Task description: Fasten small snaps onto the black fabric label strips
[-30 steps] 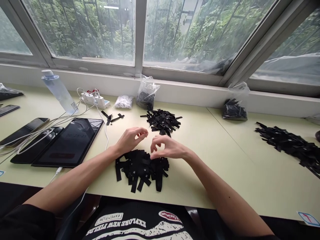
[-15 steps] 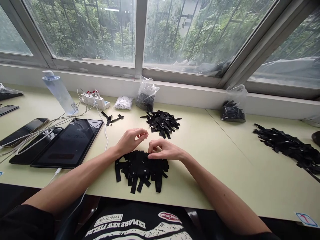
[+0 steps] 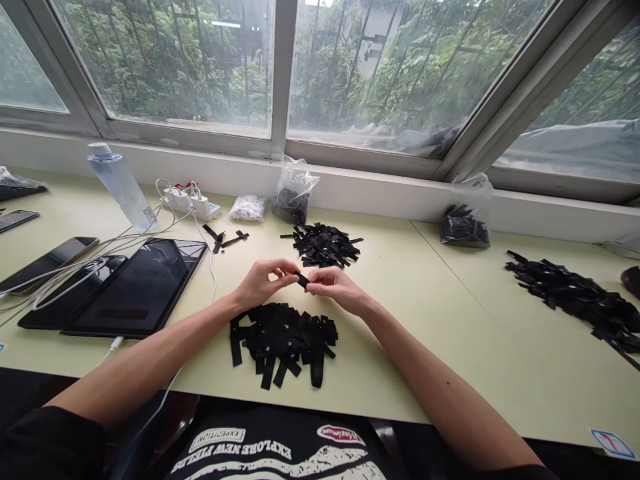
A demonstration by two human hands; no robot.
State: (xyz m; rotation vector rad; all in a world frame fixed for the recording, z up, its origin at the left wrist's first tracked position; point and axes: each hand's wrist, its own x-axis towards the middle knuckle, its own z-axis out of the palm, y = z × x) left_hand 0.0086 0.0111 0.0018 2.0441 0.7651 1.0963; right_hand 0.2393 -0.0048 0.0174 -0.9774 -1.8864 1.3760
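A short black fabric strip [image 3: 303, 280] is stretched between my two hands, above the table. My left hand [image 3: 265, 281] pinches its left end between thumb and fingers. At the other end, my right hand [image 3: 334, 288] grips it the same way. Just below the hands lies a near pile of black strips [image 3: 280, 340], some with small white "M" marks. Beyond the hands is a far pile of black strips [image 3: 327, 245]. Whether the held strip carries a mark is too small to tell.
Left stand a tablet [image 3: 143, 287], phones, white cables and a tilted water bottle [image 3: 123, 187]. Along the back are a power strip [image 3: 193, 202], a bag of white pieces [image 3: 248, 208] and bags of black strips [image 3: 466, 225]. Another black pile [image 3: 575, 293] lies far right.
My right hand has moved up and slightly right, off the near pile. A black strip now shows between both hands; before, none was visible there.
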